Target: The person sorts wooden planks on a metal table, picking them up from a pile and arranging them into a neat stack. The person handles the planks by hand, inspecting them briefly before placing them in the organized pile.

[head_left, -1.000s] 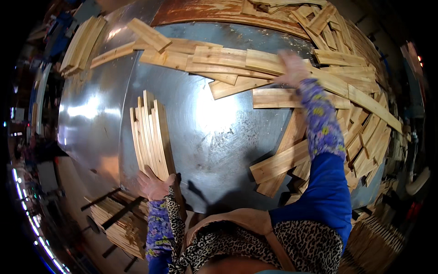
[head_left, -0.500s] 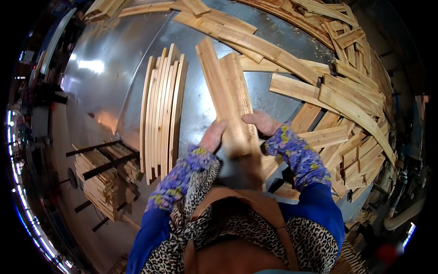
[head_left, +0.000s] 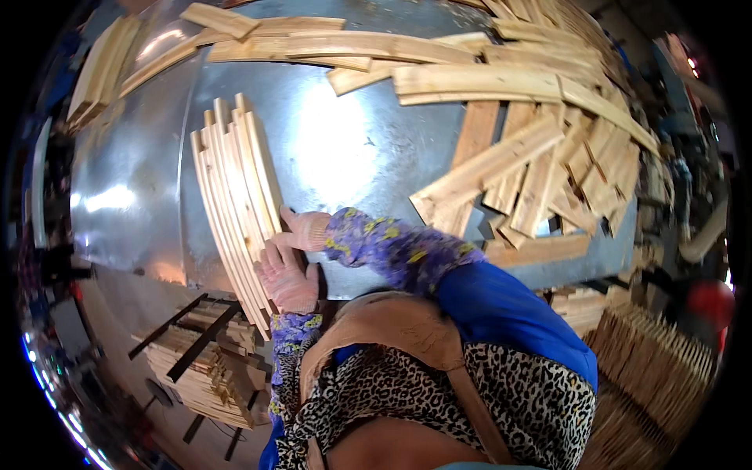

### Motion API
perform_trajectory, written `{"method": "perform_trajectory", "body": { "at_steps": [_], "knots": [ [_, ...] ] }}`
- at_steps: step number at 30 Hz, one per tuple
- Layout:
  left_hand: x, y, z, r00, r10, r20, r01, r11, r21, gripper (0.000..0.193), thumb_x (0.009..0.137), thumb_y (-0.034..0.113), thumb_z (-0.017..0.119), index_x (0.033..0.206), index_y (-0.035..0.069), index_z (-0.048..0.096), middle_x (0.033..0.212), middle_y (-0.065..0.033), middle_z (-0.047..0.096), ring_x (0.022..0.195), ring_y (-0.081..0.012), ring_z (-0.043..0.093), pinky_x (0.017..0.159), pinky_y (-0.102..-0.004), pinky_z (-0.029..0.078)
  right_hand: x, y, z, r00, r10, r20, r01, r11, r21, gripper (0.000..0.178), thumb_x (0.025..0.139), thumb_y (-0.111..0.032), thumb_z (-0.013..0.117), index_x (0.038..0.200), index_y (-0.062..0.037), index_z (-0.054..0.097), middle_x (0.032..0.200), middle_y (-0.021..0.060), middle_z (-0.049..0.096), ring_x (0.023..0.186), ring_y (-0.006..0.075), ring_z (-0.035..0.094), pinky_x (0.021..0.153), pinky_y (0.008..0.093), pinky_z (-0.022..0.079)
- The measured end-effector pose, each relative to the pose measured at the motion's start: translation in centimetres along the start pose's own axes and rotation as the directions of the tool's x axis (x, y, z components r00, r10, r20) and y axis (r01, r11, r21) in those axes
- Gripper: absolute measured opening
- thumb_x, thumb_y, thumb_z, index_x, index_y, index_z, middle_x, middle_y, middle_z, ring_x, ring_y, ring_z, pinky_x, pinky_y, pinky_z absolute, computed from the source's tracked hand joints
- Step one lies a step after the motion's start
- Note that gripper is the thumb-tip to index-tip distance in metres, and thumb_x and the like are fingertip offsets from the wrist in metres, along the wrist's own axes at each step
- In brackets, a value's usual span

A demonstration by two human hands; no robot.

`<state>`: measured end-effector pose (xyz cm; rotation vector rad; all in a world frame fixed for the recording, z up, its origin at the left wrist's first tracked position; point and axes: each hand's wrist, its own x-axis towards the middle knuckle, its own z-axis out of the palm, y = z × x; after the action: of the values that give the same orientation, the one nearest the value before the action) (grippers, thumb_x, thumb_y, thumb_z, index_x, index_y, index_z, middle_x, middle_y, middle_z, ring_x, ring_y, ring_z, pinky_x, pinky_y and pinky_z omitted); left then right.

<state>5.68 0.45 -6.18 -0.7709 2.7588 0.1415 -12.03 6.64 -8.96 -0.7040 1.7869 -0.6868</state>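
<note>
A row of narrow wooden boards point(head_left: 239, 188), standing on edge side by side, lies on the metal table just left of centre. My left hand point(head_left: 288, 280) rests against the near part of the row, its fingers stretched out over the boards. Just beyond it, my right hand point(head_left: 305, 229) reaches across from the right and touches the row's right side, its thumb and fingers apart. The two hands nearly meet, and the right fingertips are partly hidden against the wood. Neither hand is wrapped around a board.
Loose boards point(head_left: 478, 168) lie in a jumbled heap on the right of the metal table point(head_left: 133, 164), and more stretch along its far side. Below the left edge, stacked boards point(head_left: 196, 384) sit beside dark metal bars point(head_left: 200, 345). A large wood stack point(head_left: 654, 368) stands lower right.
The two boards held before me are out of my hands. Both hands have moved left to the row of boards, and the view has turned, shifting the table's contents.
</note>
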Motion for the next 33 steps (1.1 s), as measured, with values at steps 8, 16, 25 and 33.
{"method": "perform_trajectory", "body": {
  "at_steps": [8, 16, 25, 33],
  "knots": [
    [0.1, -2.7, -1.1, 0.959, 0.238, -0.156, -0.25, 0.967, -0.057, 0.079, 0.084, 0.029, 0.085, 0.152, 0.002, 0.056, 0.149, -0.0286, 0.055, 0.144, -0.0475, 0.05, 0.126, -0.0639, 0.033, -24.4, 23.0, -15.6, 0.932, -0.062, -0.358, -0.247, 0.615, -0.749, 0.09, 0.066, -0.015, 0.09, 0.151, -0.0115, 0.059, 0.148, 0.0238, 0.062, 0.143, 0.0462, 0.057, 0.12, 0.0544, 0.048],
    [5.8, 8.1, -0.1, 0.874, 0.475, 0.102, -0.383, 0.802, -0.459, 0.07, 0.094, 0.046, 0.077, 0.148, 0.004, 0.062, 0.129, -0.0279, 0.073, 0.124, -0.0421, 0.069, 0.116, -0.0554, 0.049, -16.7, 16.9, -9.8, 0.815, -0.531, -0.231, 0.154, 0.583, -0.798, 0.059, 0.072, -0.014, 0.084, 0.129, -0.0053, 0.072, 0.113, 0.0177, 0.072, 0.11, 0.0394, 0.069, 0.096, 0.056, 0.057],
    [0.5, 7.2, 2.5, 0.987, 0.008, 0.16, 0.034, 0.966, -0.255, 0.049, 0.097, 0.038, 0.081, 0.12, -0.005, 0.075, 0.125, -0.0298, 0.073, 0.122, -0.0409, 0.07, 0.104, -0.0522, 0.057, -16.7, 17.6, -23.9, 0.817, -0.187, -0.545, -0.31, 0.655, -0.689, 0.094, 0.079, -0.028, 0.082, 0.164, -0.0083, 0.046, 0.161, 0.0266, 0.053, 0.159, 0.0417, 0.043, 0.133, 0.0555, 0.032],
    [-1.5, 3.1, 4.2, 0.903, -0.239, -0.357, 0.252, 0.968, -0.009, 0.086, 0.085, 0.018, 0.089, 0.161, 0.011, 0.049, 0.159, -0.0226, 0.05, 0.145, -0.0454, 0.051, 0.123, -0.0569, 0.04, -15.9, 24.9, -39.0, 0.878, 0.015, -0.479, -0.429, 0.47, -0.771, 0.111, 0.079, -0.043, 0.086, 0.173, -0.0171, 0.034, 0.169, 0.0234, 0.048, 0.159, 0.0405, 0.044, 0.128, 0.0543, 0.038]
  ]
}}
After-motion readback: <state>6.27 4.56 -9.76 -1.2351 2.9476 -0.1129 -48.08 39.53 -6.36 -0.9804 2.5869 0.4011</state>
